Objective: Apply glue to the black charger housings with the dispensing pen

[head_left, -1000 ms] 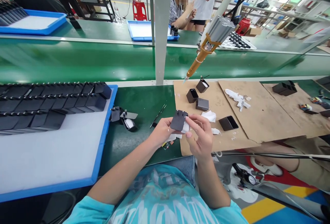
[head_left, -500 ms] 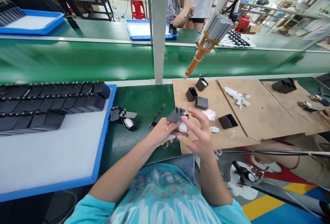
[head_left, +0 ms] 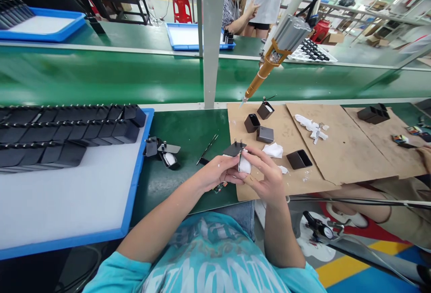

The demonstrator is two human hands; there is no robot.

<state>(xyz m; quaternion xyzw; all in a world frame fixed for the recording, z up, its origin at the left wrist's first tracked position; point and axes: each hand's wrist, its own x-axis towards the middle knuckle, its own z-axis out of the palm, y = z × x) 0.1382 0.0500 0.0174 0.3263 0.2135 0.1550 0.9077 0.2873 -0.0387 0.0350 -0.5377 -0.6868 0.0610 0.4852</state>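
Together my hands hold a partly assembled plug adapter: a black plate with metal prongs and, beside it, a white-covered inner part. My left hand grips it from the left, thumb on top. My right hand closes on the white part from the right, fingers over its upper edge. Under my left hand a small circuit board lies on the green bench, partly hidden. Tweezers rest just beyond that hand. Near my right hand are crumpled white tissue and an open black case.
A blue-rimmed tray with rows of black cases stands at left. Another plug assembly lies beside it. Several black cases, including one grey-topped case, sit on cardboard. An orange dispenser nozzle hangs above. A co-worker's hand shows at right.
My right fingers have closed in from a spread pose onto the white part. The pronged plate has turned and shifted slightly right with my left hand. The whole view has shifted a little.
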